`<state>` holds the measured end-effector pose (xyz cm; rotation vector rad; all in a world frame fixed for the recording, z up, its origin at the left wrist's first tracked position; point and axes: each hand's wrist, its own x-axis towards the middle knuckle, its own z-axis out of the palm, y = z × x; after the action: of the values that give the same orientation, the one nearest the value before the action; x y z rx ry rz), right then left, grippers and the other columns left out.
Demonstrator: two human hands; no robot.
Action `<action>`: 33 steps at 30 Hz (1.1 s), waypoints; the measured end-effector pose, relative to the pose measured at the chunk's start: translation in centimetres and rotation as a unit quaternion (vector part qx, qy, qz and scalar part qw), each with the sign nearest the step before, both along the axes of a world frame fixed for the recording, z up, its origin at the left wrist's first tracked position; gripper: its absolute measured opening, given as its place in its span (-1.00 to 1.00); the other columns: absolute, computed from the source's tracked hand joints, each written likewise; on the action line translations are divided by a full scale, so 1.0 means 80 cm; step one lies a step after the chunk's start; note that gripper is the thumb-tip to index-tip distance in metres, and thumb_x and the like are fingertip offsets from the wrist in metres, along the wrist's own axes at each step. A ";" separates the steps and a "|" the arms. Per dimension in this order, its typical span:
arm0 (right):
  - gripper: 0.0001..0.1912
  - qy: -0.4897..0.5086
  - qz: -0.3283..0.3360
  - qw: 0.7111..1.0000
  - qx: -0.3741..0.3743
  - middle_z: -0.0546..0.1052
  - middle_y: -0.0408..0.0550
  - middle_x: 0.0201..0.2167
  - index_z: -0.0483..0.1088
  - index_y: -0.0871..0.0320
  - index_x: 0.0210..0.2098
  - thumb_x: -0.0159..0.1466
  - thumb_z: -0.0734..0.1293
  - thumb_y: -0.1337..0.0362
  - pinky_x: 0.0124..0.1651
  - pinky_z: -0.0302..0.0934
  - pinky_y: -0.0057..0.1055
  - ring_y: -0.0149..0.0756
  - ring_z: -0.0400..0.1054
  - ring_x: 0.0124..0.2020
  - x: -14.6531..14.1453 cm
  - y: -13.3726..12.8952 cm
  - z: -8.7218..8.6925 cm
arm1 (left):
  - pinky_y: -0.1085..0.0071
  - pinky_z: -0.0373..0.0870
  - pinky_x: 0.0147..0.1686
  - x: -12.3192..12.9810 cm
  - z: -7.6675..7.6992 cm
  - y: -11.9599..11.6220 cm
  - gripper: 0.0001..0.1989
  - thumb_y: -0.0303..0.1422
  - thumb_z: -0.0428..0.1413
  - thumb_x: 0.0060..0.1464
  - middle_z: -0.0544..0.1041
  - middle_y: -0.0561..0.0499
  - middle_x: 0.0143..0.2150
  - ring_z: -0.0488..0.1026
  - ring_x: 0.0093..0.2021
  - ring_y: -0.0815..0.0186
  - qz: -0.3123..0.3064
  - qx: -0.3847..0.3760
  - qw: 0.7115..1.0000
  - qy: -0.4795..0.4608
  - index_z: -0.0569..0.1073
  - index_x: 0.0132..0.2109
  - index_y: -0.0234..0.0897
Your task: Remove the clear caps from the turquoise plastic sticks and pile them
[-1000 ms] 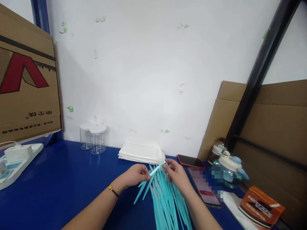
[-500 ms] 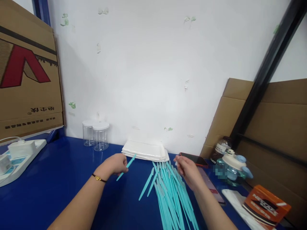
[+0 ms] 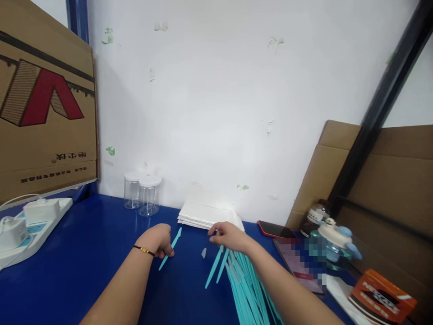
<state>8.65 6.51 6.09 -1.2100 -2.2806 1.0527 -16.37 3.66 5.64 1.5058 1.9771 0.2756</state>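
My left hand (image 3: 161, 240) is closed on a turquoise eyebrow razor (image 3: 175, 239), its slim body slanting up to the right. My right hand (image 3: 228, 235), fingers slightly apart and holding nothing, hovers in front of the white stack. Below and left of its fingertips is a small translucent blade cap (image 3: 203, 253). Two separate turquoise razors, one of them nearer (image 3: 213, 270), lie just right of the cap. A large heap of similar razors (image 3: 245, 284) spreads beneath my right wrist and forearm, which hide part of it.
White flat packs (image 3: 203, 214) are stacked against the wall. Two clear lidded jars (image 3: 149, 196) stand left, near a power strip (image 3: 43, 228). On the right are a phone (image 3: 275, 229), a tablet-like device (image 3: 297, 266), a teal bottle (image 3: 333, 246) and an orange box (image 3: 382, 295).
My right hand has moved left from beside the heap and let go of the small pale cap. My left hand still holds its razor, slightly lower. The camera view has shifted a little.
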 end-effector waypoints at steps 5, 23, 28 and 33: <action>-0.76 0.034 -0.053 0.993 0.097 0.36 -0.17 -0.55 0.45 0.13 -0.28 0.17 0.23 0.16 -0.49 0.05 -0.50 -0.42 0.19 -0.55 0.060 -0.030 0.009 | 0.47 0.23 -0.53 0.048 0.002 -0.005 -0.72 -0.13 0.20 -0.32 0.44 0.06 -0.58 0.39 -0.52 0.30 -0.106 0.153 0.982 -0.019 0.41 -0.52 -0.25; -0.80 -0.282 -0.016 0.903 0.325 0.34 -0.07 -0.27 0.28 0.06 -0.19 0.18 0.16 0.26 -0.39 0.03 -0.43 -0.29 0.28 -0.37 0.061 -0.068 -0.057 | 0.32 0.30 -0.38 0.158 -0.041 -0.022 -0.89 -0.37 0.06 -0.22 0.49 -0.14 -0.40 0.46 -0.34 0.10 -0.160 0.199 0.957 0.135 0.44 -0.44 -0.27; -0.83 -0.161 -0.046 0.946 0.278 0.38 -0.10 -0.31 0.33 0.07 -0.24 0.20 0.17 0.24 -0.39 0.03 -0.44 -0.33 0.26 -0.39 0.073 -0.058 -0.054 | 0.47 0.19 -0.48 0.147 -0.029 -0.020 -0.88 -0.36 0.02 -0.17 0.49 -0.03 -0.45 0.41 -0.43 0.30 -0.168 0.210 0.961 0.063 0.44 -0.45 -0.26; -0.72 0.215 -0.207 0.951 0.080 0.33 -0.20 -0.57 0.30 0.15 -0.33 0.21 0.19 0.05 -0.55 -0.07 -0.50 -0.48 0.09 -0.64 0.071 -0.042 -0.051 | 0.53 0.14 -0.55 0.138 -0.019 -0.016 -0.74 -0.19 0.01 -0.10 0.46 0.04 -0.50 0.32 -0.51 0.40 -0.228 0.154 0.957 -0.089 0.45 -0.41 -0.31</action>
<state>14.30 3.11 2.04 -1.1829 -1.6549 0.8507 -5.35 2.39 4.12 2.0064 1.4398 0.5172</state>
